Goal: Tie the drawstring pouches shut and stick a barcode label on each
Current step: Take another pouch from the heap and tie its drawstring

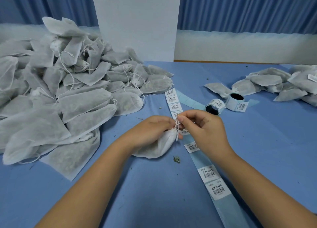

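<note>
Mid-knot here: left hand (pixel 154 130) grips the pouch (pixel 158 146) neck, right hand (pixel 200 128) pinches the drawstring (pixel 177 124). Next I'd say cinch it, then grab a label off the strip (pixel 211 176) just under the right hand.

Forearms converge at frame centre; left grip (pixel 152 128) curls round the pouch (pixel 158 148), right grip (pixel 204 128) pinches its drawstring (pixel 177 124).

Pouch pile (pixel 51 90) cropped at left edge, smaller heap (pixel 291 85) at right edge. Label strip (pixel 212 179) partly hidden behind right hand (pixel 205 131) mid-frame, cropped at bottom. Print there too small to read.
</note>
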A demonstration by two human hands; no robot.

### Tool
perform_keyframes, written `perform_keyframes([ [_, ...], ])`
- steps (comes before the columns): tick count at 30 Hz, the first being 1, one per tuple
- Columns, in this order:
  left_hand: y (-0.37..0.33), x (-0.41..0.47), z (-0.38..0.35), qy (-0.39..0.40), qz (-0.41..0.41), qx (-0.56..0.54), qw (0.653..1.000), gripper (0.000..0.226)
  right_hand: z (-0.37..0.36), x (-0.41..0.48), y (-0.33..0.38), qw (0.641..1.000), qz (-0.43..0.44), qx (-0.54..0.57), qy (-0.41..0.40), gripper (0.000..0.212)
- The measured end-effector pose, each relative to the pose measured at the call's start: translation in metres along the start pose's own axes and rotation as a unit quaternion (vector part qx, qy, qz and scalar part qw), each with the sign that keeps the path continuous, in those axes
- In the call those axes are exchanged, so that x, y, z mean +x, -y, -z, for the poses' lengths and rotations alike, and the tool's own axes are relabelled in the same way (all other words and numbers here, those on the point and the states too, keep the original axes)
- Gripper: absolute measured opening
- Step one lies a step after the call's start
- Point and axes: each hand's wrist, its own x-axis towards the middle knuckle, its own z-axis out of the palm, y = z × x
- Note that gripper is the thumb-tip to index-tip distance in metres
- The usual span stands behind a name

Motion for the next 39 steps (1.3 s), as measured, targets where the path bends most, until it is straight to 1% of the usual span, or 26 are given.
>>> perform_keyframes([
  [6, -0.002, -0.001, 0.002, -0.015, -0.008, 0.031, 0.999, 0.034, -0.001, 0.0, 0.002, 1.0, 0.005, 0.017, -0.016, 0.01],
  [8, -0.001, 0.0, 0.0, -0.022, -0.024, 0.048, 0.998, 0.028, 0.0, 0.0, 0.002, 1.0, 0.005, 0.02, -0.018, 0.011],
  [11, 0.0, 0.0, -0.001, -0.034, -0.044, 0.069, 0.996, 0.009, 0.0, 0.001, 0.002, 1.0, 0.001, 0.021, -0.021, 0.01],
  [14, 0.001, 0.0, 0.001, -0.051, -0.06, 0.077, 0.994, 0.013, 0.002, 0.002, 0.0, 0.999, -0.009, 0.022, -0.022, 0.008],
  [17, -0.001, -0.001, 0.006, -0.088, -0.058, 0.095, 0.99, 0.015, 0.004, 0.005, -0.002, 0.999, -0.03, 0.015, -0.021, 0.006],
  [21, -0.001, 0.001, 0.01, -0.145, -0.095, 0.191, 0.966, 0.022, 0.005, 0.007, -0.006, 0.995, -0.08, 0.051, -0.011, 0.012],
  [25, 0.0, -0.001, 0.008, -0.158, -0.126, 0.253, 0.946, 0.02, 0.005, 0.009, -0.007, 0.983, -0.155, 0.099, -0.018, 0.019],
  [29, -0.002, -0.002, 0.0, -0.149, -0.128, 0.285, 0.938, 0.025, 0.003, 0.01, -0.006, 0.971, -0.183, 0.148, -0.031, 0.016],
  [33, -0.007, -0.002, -0.009, -0.15, -0.137, 0.312, 0.928, 0.028, 0.002, 0.01, -0.004, 0.979, -0.16, 0.115, -0.046, 0.015],
  [36, -0.01, -0.001, -0.015, -0.153, -0.139, 0.33, 0.921, 0.024, 0.0, 0.01, -0.003, 0.988, -0.123, 0.07, -0.067, 0.013],
  [39, -0.014, -0.001, -0.021, -0.149, -0.142, 0.34, 0.917, 0.025, -0.002, 0.009, -0.001, 0.991, -0.084, 0.052, -0.085, 0.013],
])
